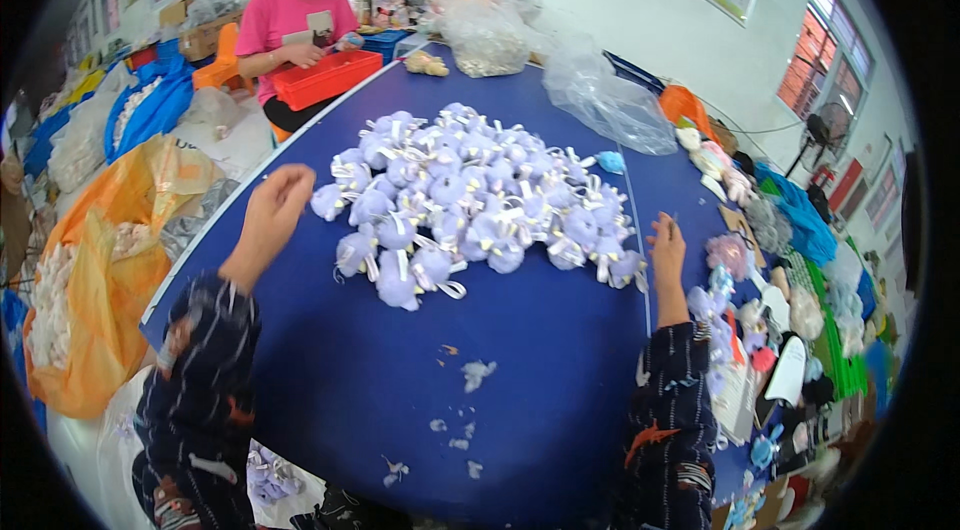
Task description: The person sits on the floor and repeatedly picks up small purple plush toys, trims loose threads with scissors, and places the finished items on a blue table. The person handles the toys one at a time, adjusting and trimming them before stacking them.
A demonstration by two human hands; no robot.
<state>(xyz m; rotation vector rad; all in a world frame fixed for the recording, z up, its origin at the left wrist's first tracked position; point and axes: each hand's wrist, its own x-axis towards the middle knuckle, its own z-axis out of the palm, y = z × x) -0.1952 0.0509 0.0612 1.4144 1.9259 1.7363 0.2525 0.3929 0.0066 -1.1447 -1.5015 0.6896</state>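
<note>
A wide heap of small lilac plush toys (460,195) with white ribbon loops lies on the blue tabletop (540,360). My left hand (272,220) hovers off the left end of the heap, fingers loosely bent and apart, with no object visible in it. To the right of the pile is my right hand (668,250). Its fingers point up and are partly curled, and a thin greyish sliver shows at the fingertips, too small to name. Neither hand touches a plush toy. Both forearms wear dark patterned sleeves.
Fluff tufts (478,374) dot the near tabletop. A small blue piece (610,162) lies at the heap's right. Mixed plush toys and parts crowd the right side. Across the table, a person in pink (300,30) holds a red tray (328,78). An orange sack (100,280) stands left.
</note>
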